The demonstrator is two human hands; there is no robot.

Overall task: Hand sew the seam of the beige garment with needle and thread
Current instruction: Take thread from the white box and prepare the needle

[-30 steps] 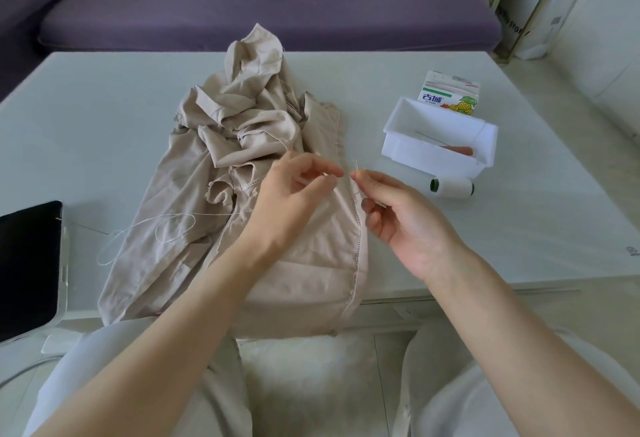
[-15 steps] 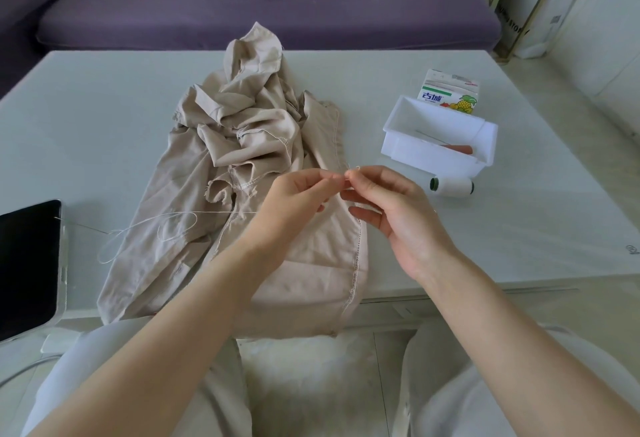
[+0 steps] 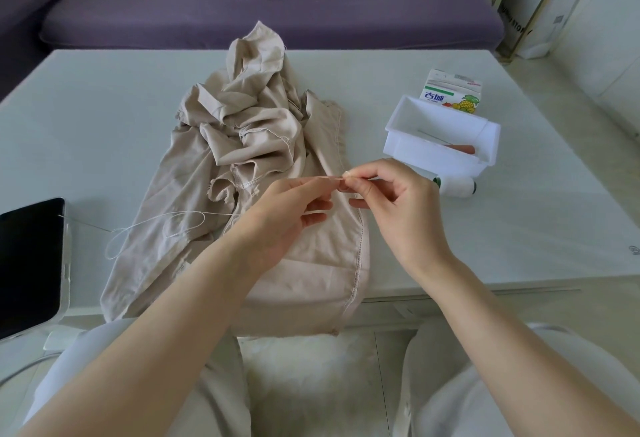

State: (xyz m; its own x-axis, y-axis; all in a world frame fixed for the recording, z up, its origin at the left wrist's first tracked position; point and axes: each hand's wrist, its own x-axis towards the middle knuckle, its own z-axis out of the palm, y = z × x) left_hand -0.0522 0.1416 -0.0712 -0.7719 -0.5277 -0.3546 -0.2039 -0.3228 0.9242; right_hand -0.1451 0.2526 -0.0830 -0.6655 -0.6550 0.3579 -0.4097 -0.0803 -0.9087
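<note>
The beige garment (image 3: 242, 166) lies crumpled on the pale table (image 3: 104, 117), its stitched seam (image 3: 358, 263) running down to the front edge. Above the seam's upper part my two hands meet fingertip to fingertip. My left hand (image 3: 291, 211) pinches the white thread near the needle. My right hand (image 3: 388, 201) pinches the thin needle (image 3: 334, 178), which lies almost level and points left. A long loop of white thread (image 3: 156, 228) trails over the garment's left side onto the table.
A white plastic tray (image 3: 440, 145) holding a red-handled tool stands at the right, a juice carton (image 3: 453, 91) behind it and a white thread spool (image 3: 455, 187) in front. A dark tablet (image 3: 31, 263) sits at the left edge. A purple sofa (image 3: 242, 3) lies beyond the table.
The hands have closed together: the right hand turned the needle from upright to nearly level, and the left hand's fingertips now meet it at the needle.
</note>
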